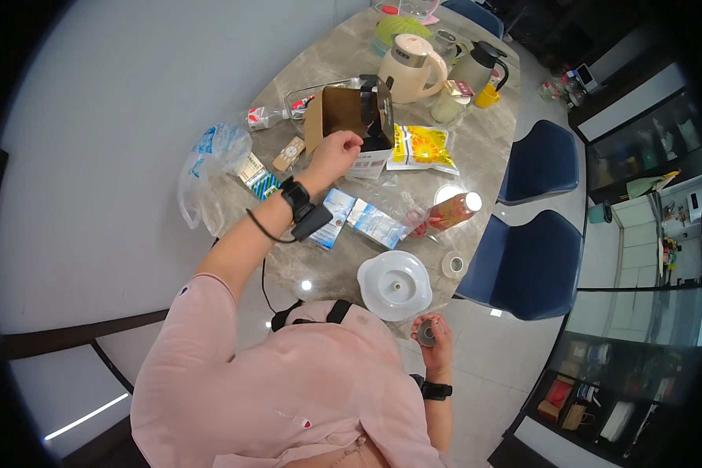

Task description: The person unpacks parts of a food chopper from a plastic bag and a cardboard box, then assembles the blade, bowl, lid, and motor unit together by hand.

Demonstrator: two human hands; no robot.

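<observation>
My left hand reaches over the table to the near side of an open cardboard box. Its fingers are curled together, and whether anything is in them cannot be made out. Low at the table's near right edge, my right hand grips a small grey disc with a hole in its middle. A white round plastic base with a central peg lies close to that hand. Beyond it sits a small pale ring-shaped piece. Blue-and-white printed packets rest below my left forearm.
A yellow packet, a red-labelled bottle with a white cap, a kettle and a thermos jug stand or lie on the table. At left are a plastic bag and a clear bottle. Blue chairs line the right side.
</observation>
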